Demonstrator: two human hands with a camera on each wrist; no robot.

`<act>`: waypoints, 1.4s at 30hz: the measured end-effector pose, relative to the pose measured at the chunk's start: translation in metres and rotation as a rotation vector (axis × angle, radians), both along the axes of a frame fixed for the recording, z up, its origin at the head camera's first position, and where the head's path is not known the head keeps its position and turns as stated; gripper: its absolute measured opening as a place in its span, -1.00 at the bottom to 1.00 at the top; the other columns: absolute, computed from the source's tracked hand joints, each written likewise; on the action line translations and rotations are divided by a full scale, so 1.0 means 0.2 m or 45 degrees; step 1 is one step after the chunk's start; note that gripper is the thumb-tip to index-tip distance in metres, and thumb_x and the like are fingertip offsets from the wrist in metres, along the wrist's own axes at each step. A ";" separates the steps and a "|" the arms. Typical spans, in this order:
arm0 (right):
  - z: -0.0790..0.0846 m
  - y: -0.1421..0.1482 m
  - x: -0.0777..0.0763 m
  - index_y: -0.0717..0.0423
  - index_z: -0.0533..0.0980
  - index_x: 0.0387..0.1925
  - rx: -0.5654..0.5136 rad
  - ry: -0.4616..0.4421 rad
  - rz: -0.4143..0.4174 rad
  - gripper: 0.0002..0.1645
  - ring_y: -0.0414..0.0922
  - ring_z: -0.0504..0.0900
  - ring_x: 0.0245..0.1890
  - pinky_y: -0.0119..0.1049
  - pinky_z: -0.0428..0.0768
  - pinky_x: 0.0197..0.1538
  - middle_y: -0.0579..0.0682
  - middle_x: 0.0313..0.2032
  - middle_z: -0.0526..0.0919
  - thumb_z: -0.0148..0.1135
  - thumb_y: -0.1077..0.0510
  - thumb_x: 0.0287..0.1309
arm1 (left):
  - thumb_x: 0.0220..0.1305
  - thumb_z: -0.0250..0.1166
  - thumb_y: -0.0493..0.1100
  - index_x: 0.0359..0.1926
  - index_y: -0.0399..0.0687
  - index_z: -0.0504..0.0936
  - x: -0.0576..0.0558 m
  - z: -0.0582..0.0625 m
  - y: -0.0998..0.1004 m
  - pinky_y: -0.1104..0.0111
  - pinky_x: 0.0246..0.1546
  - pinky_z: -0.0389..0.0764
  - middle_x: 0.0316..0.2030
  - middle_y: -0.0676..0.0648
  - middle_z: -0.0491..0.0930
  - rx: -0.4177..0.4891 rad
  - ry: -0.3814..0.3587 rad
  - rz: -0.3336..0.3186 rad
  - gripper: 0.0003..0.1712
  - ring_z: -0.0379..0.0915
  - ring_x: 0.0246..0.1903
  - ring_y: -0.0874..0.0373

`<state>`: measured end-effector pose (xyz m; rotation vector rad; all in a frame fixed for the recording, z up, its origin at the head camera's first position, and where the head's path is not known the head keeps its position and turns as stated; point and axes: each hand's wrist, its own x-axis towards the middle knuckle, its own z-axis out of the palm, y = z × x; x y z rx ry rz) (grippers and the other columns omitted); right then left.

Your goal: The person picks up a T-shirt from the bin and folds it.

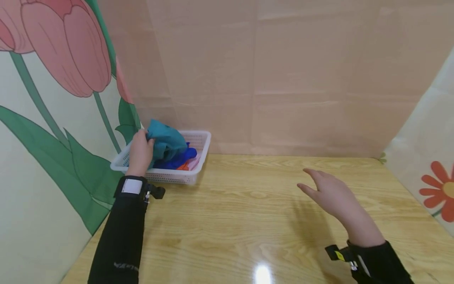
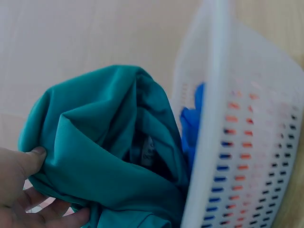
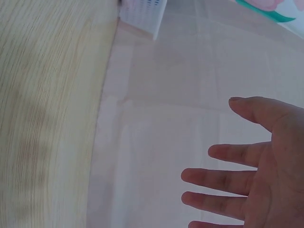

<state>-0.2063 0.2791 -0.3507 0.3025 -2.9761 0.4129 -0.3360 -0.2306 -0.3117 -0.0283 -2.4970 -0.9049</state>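
Note:
My left hand point(image 1: 139, 154) pinches a teal piece of cloth point(image 1: 166, 138) between thumb and fingers, at the left end of a white plastic basket point(image 1: 202, 157). In the left wrist view the teal cloth point(image 2: 104, 137) bunches up beside the basket wall point(image 2: 218, 118), and a pale tag shows inside its fold. Under it in the basket lie a blue cloth point(image 1: 176, 159), a bit of orange cloth point(image 1: 183, 167) and a pink one point(image 1: 193, 162). My right hand point(image 1: 335, 195) hovers above the table's right side, fingers spread, holding nothing.
The wood-grain table point(image 1: 241, 213) reaches back to a beige sheet wall point(image 1: 301, 79). A panel with printed tulips point(image 1: 67, 47) stands close by the basket on the left. At the right is a white panel with a red flower point(image 1: 440, 189).

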 end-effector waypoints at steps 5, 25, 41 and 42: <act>0.03 -0.05 -0.01 0.31 0.24 0.37 -0.043 0.025 0.035 0.02 0.37 0.35 0.20 0.32 0.31 0.15 0.39 0.25 0.37 -0.15 -0.46 0.30 | 0.51 -0.01 -0.21 0.16 -0.42 0.31 0.01 0.06 0.03 -0.04 0.17 0.32 0.17 -0.37 0.36 0.103 0.014 -0.004 -0.63 0.30 0.18 -0.20; 0.16 -0.34 -0.15 0.17 0.31 0.35 -0.268 0.037 0.132 -0.21 0.21 0.38 0.23 0.22 0.34 0.19 0.21 0.25 0.43 -0.04 -0.31 0.37 | 0.53 -0.04 -0.12 0.10 -0.33 0.35 0.08 0.25 0.19 0.00 0.01 0.40 0.03 -0.29 0.43 0.145 0.088 -0.051 -0.66 0.35 -0.03 -0.13; 0.17 -0.43 -0.21 0.12 0.36 0.31 -0.366 0.058 0.181 -0.32 0.17 0.44 0.19 0.19 0.38 0.18 0.16 0.21 0.49 0.03 -0.23 0.38 | 0.53 -0.04 -0.08 0.12 -0.27 0.35 0.20 0.44 0.34 0.13 -0.08 0.49 0.05 -0.23 0.45 0.321 0.203 -0.120 -0.64 0.40 -0.07 -0.06; 0.17 -0.44 -0.21 0.12 0.36 0.31 -0.369 0.059 0.184 -0.32 0.17 0.45 0.19 0.19 0.38 0.18 0.16 0.20 0.49 0.03 -0.23 0.38 | 0.53 -0.04 -0.07 0.13 -0.26 0.35 0.20 0.45 0.35 0.14 -0.10 0.50 0.04 -0.22 0.45 0.329 0.214 -0.121 -0.64 0.40 -0.07 -0.05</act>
